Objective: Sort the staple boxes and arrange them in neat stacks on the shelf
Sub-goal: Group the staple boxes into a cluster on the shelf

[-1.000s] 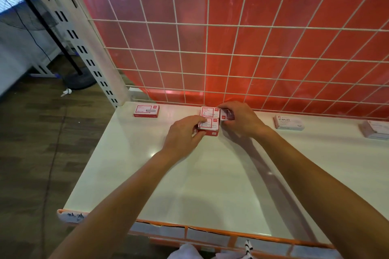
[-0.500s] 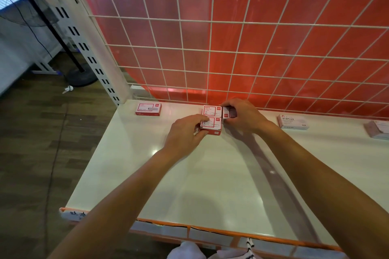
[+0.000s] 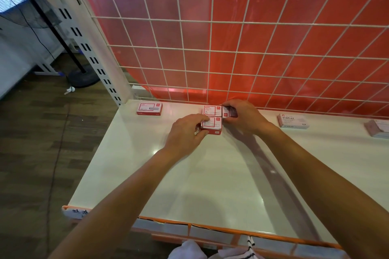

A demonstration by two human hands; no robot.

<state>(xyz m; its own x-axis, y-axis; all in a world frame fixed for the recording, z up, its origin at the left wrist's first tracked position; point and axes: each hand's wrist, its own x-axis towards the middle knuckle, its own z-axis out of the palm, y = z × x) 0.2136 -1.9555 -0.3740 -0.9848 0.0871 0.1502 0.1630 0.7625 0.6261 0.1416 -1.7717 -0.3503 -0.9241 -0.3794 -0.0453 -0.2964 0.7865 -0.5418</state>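
Near the back of the shelf (image 3: 210, 178), a front box (image 3: 212, 125) lay touching a rear box (image 3: 212, 110), its left end gripped by the curled fingers of the left hand (image 3: 185, 132). A third box (image 3: 229, 111) was pinched against their right side by the right hand (image 3: 245, 119). The boxes were judged light, stiff and smooth, so best taken by opposite short faces.

White wire grid (image 3: 211, 21) over red backing (image 3: 242, 35); black fan base (image 3: 83, 79) on wood floor (image 3: 31, 132).
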